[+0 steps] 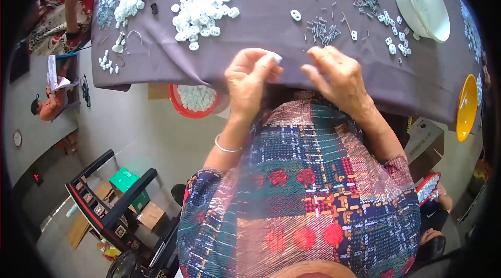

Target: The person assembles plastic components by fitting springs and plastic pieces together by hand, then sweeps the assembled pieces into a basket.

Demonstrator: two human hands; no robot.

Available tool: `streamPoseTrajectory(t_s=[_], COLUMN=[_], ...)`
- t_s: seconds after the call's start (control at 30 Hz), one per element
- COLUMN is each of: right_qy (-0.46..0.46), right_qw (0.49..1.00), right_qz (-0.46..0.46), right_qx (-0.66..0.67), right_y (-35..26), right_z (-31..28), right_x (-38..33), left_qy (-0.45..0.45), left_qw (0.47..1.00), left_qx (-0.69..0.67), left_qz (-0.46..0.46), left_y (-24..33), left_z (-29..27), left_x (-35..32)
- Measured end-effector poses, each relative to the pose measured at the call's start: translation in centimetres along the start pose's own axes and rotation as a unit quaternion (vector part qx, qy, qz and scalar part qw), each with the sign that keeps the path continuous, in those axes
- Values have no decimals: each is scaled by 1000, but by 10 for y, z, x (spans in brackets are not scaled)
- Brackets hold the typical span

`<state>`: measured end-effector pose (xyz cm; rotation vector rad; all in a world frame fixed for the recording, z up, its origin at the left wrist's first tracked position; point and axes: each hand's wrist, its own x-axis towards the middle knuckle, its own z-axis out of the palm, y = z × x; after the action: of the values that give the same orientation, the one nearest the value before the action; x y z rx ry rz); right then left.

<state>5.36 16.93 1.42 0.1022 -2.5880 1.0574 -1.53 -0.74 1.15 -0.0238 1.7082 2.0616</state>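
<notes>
My left hand (248, 74) is closed in a pinch at the table's near edge, with a small white plastic piece (275, 58) between thumb and fingertips. Level with it on the right, my right hand (338, 75) has its fingers bent and its thumb apart; I see nothing held in it. Beyond that hand lies a small pile of grey screws (324, 31). A single white two-holed piece (296, 15) rests left of the screws. Further left is a heap of similar white pieces (198, 12). Several more white pieces (401, 38) are scattered at the right, near a thin stick (346, 21).
A dark cloth covers the table (250, 17). A white bowl (431, 6) sits tilted at the right, and a yellow bowl (466, 107) stands at the right edge. Below the table edge is a red-rimmed bucket (194, 101) of white pieces. Other people are at both sides.
</notes>
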Motion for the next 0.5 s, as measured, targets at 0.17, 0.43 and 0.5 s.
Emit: streamPoseTrajectory(t_s=[0.17, 0.43, 0.5], right_qy=[30, 32, 7], right_qw=[984, 968, 965], right_qz=[-12, 13, 27], right_qx=[-175, -247, -259], right_y=[21, 44, 42], right_z=[6, 27, 34], right_x=[20, 57, 63], left_qy=[75, 115, 157], left_qw=[950, 741, 654], left_qx=[217, 530, 630], left_qz=[211, 396, 389], left_y=[3, 28, 32], left_z=[-28, -57, -54], left_x=[44, 100, 104])
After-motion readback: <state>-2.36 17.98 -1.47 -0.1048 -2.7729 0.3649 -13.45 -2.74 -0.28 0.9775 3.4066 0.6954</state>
